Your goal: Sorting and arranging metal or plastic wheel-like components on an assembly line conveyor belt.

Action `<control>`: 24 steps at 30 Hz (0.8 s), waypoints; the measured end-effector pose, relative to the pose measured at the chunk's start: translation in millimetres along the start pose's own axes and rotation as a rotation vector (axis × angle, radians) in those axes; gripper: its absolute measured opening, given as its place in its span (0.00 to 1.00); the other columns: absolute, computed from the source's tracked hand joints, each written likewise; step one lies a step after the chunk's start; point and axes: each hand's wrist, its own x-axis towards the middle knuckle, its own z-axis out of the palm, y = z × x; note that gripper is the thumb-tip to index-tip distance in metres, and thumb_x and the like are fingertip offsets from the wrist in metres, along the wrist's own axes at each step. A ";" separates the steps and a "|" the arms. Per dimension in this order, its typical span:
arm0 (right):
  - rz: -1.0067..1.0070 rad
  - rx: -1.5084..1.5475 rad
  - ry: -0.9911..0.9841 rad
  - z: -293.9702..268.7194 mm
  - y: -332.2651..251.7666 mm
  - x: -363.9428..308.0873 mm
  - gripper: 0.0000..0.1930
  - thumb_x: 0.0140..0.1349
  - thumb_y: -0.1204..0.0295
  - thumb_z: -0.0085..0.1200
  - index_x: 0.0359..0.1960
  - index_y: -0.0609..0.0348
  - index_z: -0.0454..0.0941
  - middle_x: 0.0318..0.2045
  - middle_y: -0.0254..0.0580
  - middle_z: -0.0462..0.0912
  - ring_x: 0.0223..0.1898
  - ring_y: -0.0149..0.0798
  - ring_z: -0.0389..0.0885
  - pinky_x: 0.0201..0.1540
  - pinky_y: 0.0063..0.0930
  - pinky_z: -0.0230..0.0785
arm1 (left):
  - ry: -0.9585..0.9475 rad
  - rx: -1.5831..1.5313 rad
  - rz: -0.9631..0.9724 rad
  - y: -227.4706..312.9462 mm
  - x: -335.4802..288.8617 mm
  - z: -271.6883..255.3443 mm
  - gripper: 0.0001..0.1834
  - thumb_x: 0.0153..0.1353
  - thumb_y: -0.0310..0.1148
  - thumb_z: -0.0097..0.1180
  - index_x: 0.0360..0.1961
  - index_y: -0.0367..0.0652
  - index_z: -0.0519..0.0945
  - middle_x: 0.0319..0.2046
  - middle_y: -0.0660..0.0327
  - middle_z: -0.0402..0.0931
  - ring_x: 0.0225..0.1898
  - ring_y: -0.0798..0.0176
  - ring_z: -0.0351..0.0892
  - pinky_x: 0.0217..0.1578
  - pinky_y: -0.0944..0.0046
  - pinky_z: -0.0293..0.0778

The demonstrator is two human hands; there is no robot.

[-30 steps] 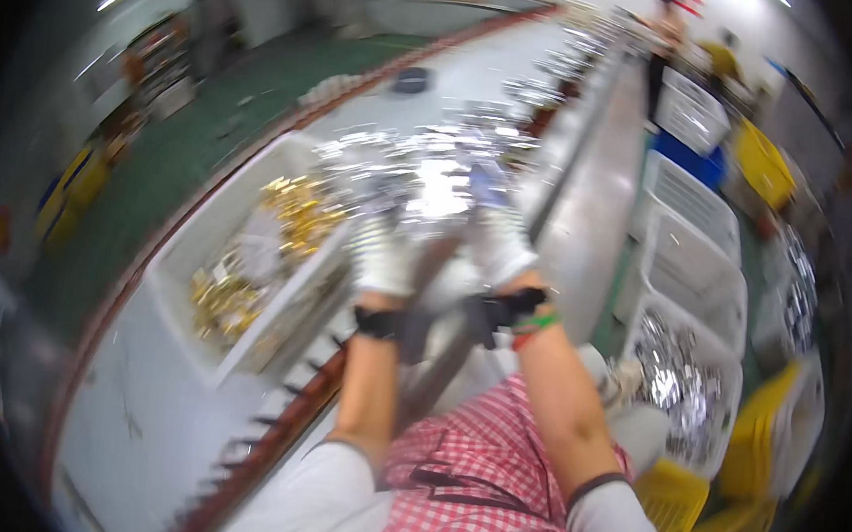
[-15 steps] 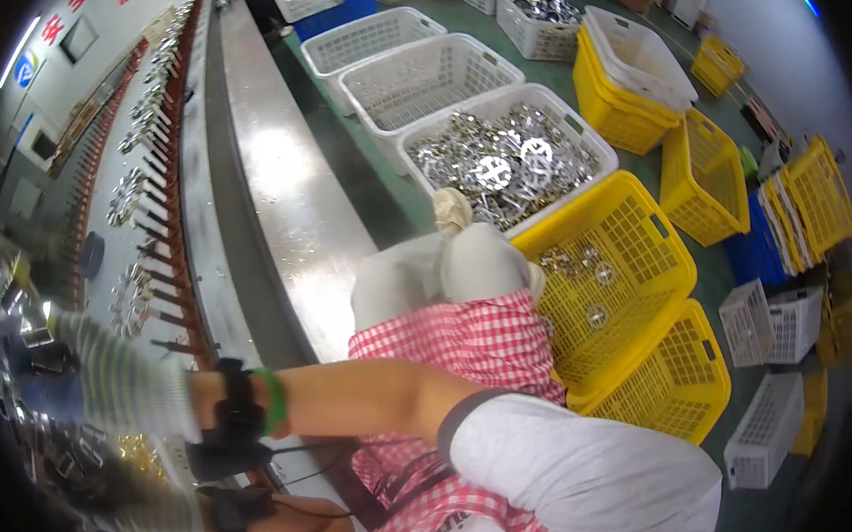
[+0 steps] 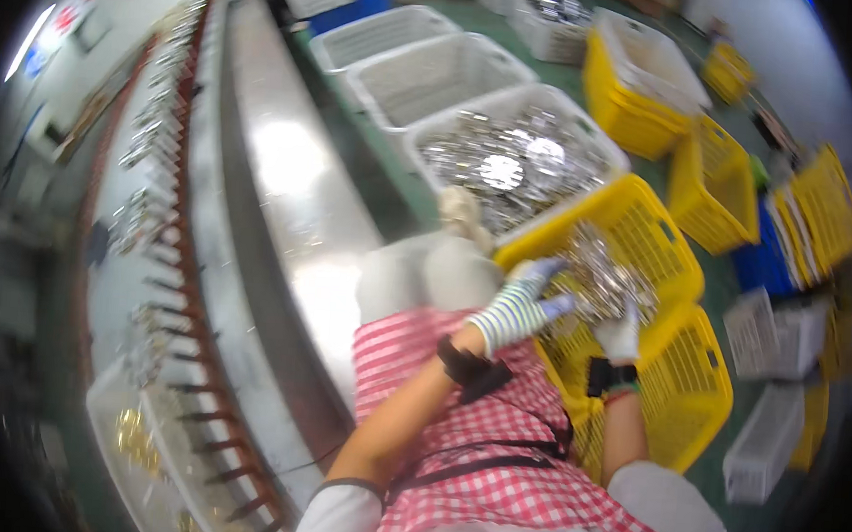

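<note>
A bunch of shiny metal parts, smeared by motion, is between my hands over the yellow basket at my right. My left hand, in a striped glove with bluish fingertips, grips the bunch from its left side, fingers bent at its edge. My right hand, in a pale glove, is closed on its near side, the fingers partly hidden by the parts. How far the bunch touches the basket's contents I cannot tell.
A white basket heaped with metal parts stands just beyond. Other white baskets and yellow baskets surround it. At left runs a long metal bench beside a line of red-brown pegs. A clear bin holds gold-coloured parts.
Both hands have swung from the peg line at far left to the yellow basket at right, with the metal parts now between them. My body and the view have shifted slightly.
</note>
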 end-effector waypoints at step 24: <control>-0.145 -0.321 -0.130 143.3 -0.2 84.9 0.32 0.54 0.51 0.48 0.52 0.63 0.61 0.52 0.50 0.63 0.56 0.44 0.60 0.60 0.38 0.49 | 2.078 -0.433 0.306 86.3 -308.0 -121.2 0.21 0.55 0.48 0.48 0.42 0.43 0.70 0.37 0.53 0.74 0.31 0.64 0.75 0.33 0.68 0.73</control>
